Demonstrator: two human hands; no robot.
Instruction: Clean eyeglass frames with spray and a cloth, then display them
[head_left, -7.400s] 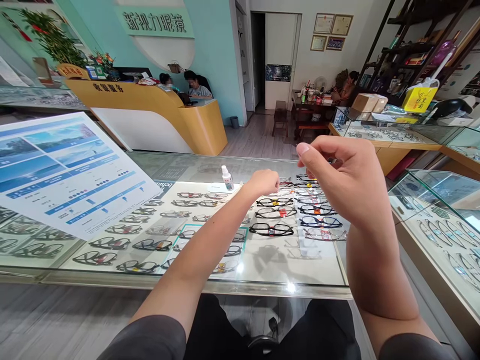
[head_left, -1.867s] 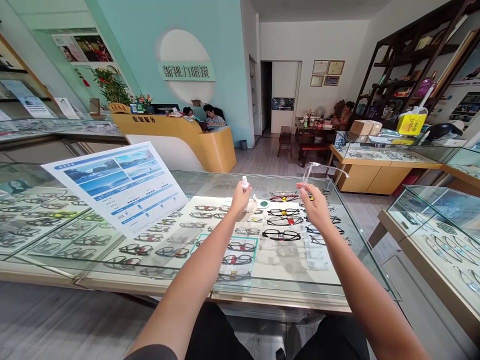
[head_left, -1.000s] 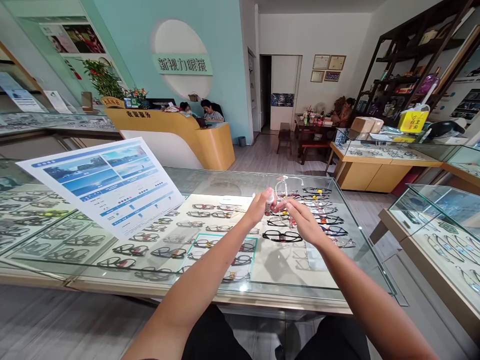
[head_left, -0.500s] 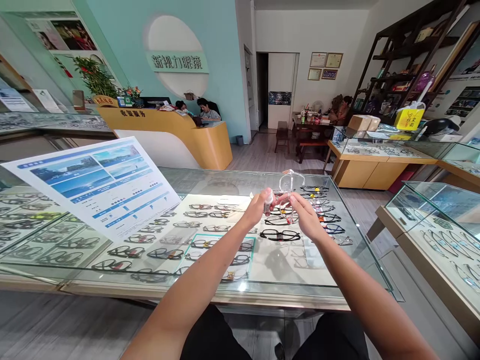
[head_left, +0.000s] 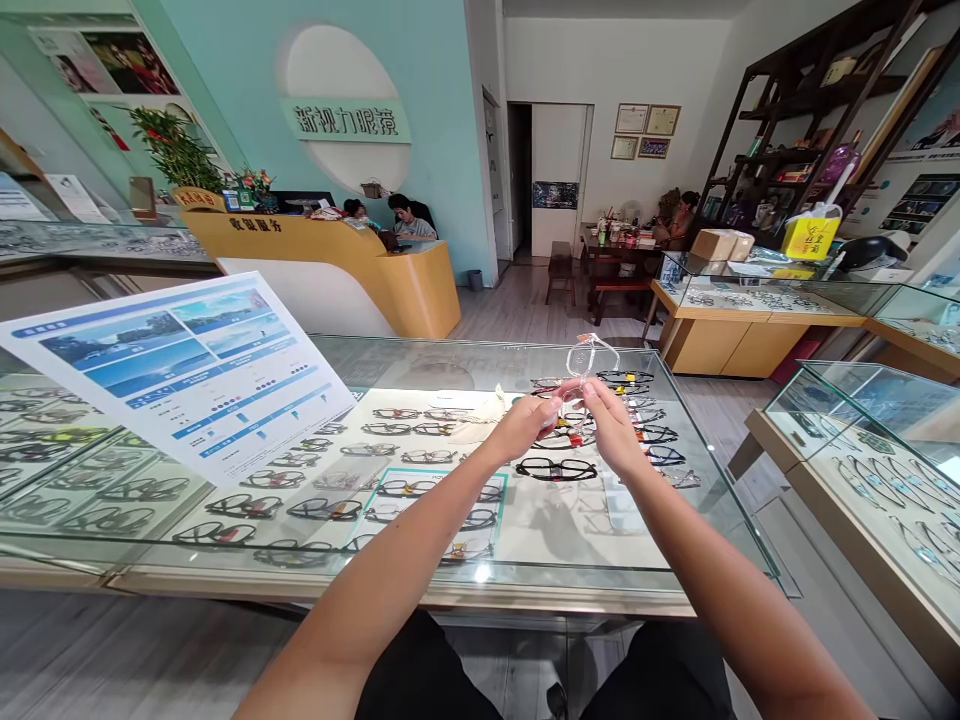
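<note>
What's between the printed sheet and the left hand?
Head view: rows of eyeglasses inside the showcase, then a pale cloth beside the left hand.

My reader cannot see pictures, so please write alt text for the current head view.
A person's right hand holds clear-framed glasses, left hand close beside it, above a glass case of eyeglasses. A printed sheet is at left; beyond are a yellow counter and seated people.
</note>
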